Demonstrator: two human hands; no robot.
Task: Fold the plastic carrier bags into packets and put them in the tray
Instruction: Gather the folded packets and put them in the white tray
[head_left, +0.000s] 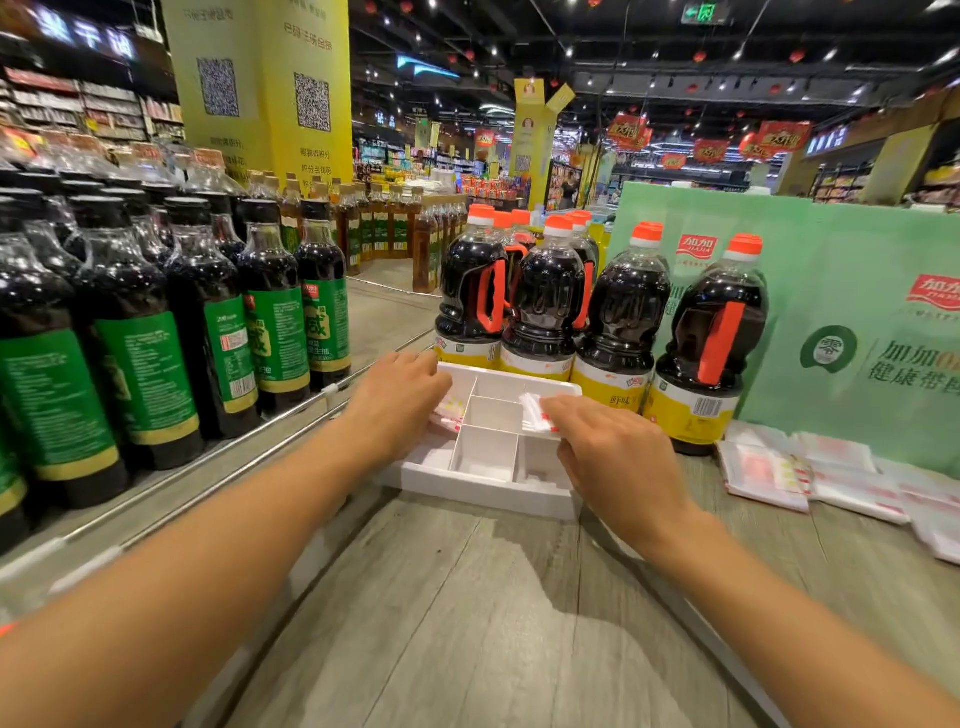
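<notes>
- Carrier-bag packet (445, 411), printed red and yellow, lies in the tray's left compartment, directly under the left hand and half hidden by it.
- Left hand (400, 395) reaches forward on a straight arm, palm down, fingers stretched flat over the tray's far-left corner; it grips nothing.
- Beyond that hand's left side stand dark green-label bottles (270, 317).
- White divided tray (483, 493) sits on the wooden shelf top (467, 613) between the two hands, its middle compartments bare.
- Right hand (618, 457) comes in palm down, wrist level, with its fingers curled round a folded white packet (535, 413) that it holds over the tray's far-right compartment.
- Just past those fingers stand orange-capped sauce bottles (545, 312).
- Well to the right of the right hand lies a pile of flat carrier bags (779, 470), in front of a green carton (857, 291).
</notes>
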